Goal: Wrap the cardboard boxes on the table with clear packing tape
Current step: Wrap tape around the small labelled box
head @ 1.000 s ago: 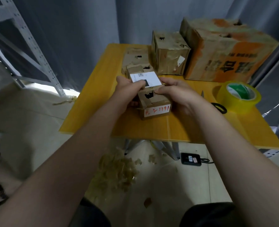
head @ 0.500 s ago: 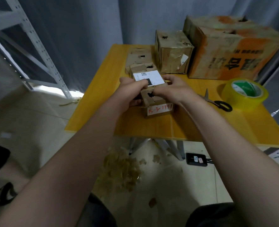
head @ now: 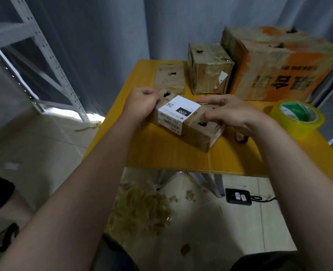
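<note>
A small cardboard box (head: 197, 132) with a white printed label lies at an angle on the yellow table (head: 173, 159). My left hand (head: 142, 103) grips its far left end, fingers curled round the edge. On the right end my right hand (head: 234, 112) holds the box, with the thumb along the top and the fingers bent over its holed face. The roll of clear yellowish tape (head: 298, 118) with a green core sits on the table to the right, apart from both hands.
Behind stand a flat worn box (head: 169, 81), a medium taped box (head: 208, 73) and a large orange-printed box (head: 282, 65). A scissors handle (head: 241, 138) pokes out below my right wrist. Tape scraps (head: 140, 210) litter the floor. A metal shelf frame (head: 50, 61) stands at left.
The small box has been turned on the table; its white label now faces near-left and its long side lies diagonally. Both hands stayed on it.
</note>
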`<state>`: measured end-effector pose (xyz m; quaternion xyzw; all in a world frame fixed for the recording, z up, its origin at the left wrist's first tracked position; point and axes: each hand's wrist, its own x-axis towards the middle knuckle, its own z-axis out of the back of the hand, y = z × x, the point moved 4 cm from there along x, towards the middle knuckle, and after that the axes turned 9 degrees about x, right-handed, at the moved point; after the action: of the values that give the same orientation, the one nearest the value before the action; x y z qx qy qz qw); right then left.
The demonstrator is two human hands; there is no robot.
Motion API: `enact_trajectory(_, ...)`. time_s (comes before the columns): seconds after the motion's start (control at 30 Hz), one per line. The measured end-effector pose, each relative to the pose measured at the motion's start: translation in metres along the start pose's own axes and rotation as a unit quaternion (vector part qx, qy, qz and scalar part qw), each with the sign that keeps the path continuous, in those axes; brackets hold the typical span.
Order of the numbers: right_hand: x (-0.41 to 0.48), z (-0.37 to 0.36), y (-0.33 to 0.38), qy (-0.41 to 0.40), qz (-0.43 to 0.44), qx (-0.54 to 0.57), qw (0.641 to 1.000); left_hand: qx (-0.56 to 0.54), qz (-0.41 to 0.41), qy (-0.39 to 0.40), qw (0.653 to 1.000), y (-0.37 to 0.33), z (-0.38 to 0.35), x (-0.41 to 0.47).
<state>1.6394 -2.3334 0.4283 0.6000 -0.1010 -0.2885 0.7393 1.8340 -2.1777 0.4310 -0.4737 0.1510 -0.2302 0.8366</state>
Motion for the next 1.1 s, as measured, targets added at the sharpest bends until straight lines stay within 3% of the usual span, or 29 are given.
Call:
enact_trajectory(0.13, -0.003, 0.024, -0.007, -0.134, 0.015, -0.018, 0.991, 0.039, 0.011, -0.041, 0.998, 0.007, 0.010, -0.002)
enact_trajectory(0.23, -0.001, 0.033, -0.014, -0.218, 0.020, -0.008, 0.976, 0.026, 0.019, -0.018, 0.999, 0.012, 0.007, -0.002)
enact_trajectory(0.37, 0.001, 0.032, -0.014, -0.234, 0.057, 0.026, 0.970, -0.008, 0.037, 0.007, 0.999, 0.017, 0.000, -0.005)
enact_trajectory(0.67, 0.001, 0.028, -0.019, -0.232, 0.050, 0.086, 0.968, -0.069, 0.067, 0.005, 0.995, 0.017, -0.010, -0.006)
enact_trajectory(1.1, 0.003, 0.027, -0.023, -0.235, 0.064, 0.083, 0.966, 0.064, 0.046, 0.035, 0.996, 0.002, -0.007, -0.006)
